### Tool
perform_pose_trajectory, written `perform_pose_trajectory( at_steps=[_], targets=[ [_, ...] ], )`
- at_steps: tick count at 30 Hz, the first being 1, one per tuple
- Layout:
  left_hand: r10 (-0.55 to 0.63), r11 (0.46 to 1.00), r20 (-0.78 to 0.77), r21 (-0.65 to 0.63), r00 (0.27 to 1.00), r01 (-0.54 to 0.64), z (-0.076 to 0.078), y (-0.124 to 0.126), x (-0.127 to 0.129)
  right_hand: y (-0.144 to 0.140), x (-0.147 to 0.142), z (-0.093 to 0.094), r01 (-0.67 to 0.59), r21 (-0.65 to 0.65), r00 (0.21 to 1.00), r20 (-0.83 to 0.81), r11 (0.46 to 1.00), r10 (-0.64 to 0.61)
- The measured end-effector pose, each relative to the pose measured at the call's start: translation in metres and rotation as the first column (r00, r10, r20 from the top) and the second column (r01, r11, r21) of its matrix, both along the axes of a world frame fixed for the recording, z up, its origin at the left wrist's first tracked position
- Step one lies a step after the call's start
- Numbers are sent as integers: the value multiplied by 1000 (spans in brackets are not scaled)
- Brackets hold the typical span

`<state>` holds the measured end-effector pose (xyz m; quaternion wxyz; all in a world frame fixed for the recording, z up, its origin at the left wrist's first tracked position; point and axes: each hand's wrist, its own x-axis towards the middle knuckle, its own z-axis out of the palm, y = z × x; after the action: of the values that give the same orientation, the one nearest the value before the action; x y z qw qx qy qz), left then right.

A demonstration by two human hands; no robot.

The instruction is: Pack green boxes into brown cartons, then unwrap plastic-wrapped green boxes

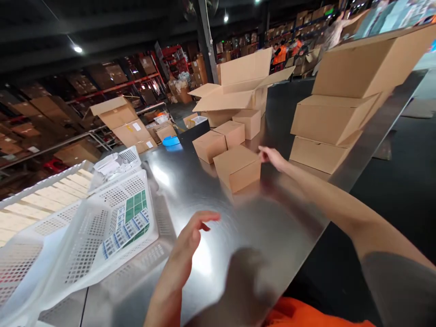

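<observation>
A small closed cardboard box (237, 164) sits on the shiny metal table (184, 181) in front of me. My right hand (273, 158) is at its right side, fingertips beside the far right edge; whether they touch it I cannot tell. The fingers there reach forward, partly bent, and hold nothing visible. Nearer to me, my left hand (189, 243) hovers over the tabletop with its fingers extended and nothing in them. More small boxes (210, 146) stand just behind the first one.
Behind the small boxes stands a large open carton (245, 68) with flaps spread. Stacked cartons (323, 119) line the right side. On the left, a white perforated basket (80, 245) holds green and blue-white printed sheets (126, 230). A blue tape roll (170, 141) lies at the far edge.
</observation>
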<state>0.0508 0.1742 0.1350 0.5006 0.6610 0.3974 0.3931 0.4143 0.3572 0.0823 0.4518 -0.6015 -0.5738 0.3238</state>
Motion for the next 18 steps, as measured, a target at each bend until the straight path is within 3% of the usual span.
perform_pose_trajectory(
  at_steps=[3, 6, 9, 13, 15, 18],
  targets=[
    [311, 947, -74, -57, 948, -315, -28, 35, 9, -15, 5, -10, -145, 3, 985, 93, 989, 144],
    [449, 882, -79, -123, 890, -456, -54, 60, 21, -16, 0, 1, -219, 79, 955, 221, 972, 197],
    [469, 867, -73, -155, 880, -474, -69, 66, 32, 7, -22, 24, -314, 61, 880, 394, 947, 266],
    [439, 882, -58, -161, 897, -442, -74, 63, 42, 43, -61, 45, -409, -124, 719, 567, 904, 403],
    [433, 884, -41, -175, 900, -433, -75, 63, 45, 47, -73, 48, -399, -211, 660, 610, 893, 439],
    [441, 877, 0, -213, 897, -431, -78, 67, 49, 29, -77, 47, -391, -302, 595, 637, 869, 489]
  ],
)
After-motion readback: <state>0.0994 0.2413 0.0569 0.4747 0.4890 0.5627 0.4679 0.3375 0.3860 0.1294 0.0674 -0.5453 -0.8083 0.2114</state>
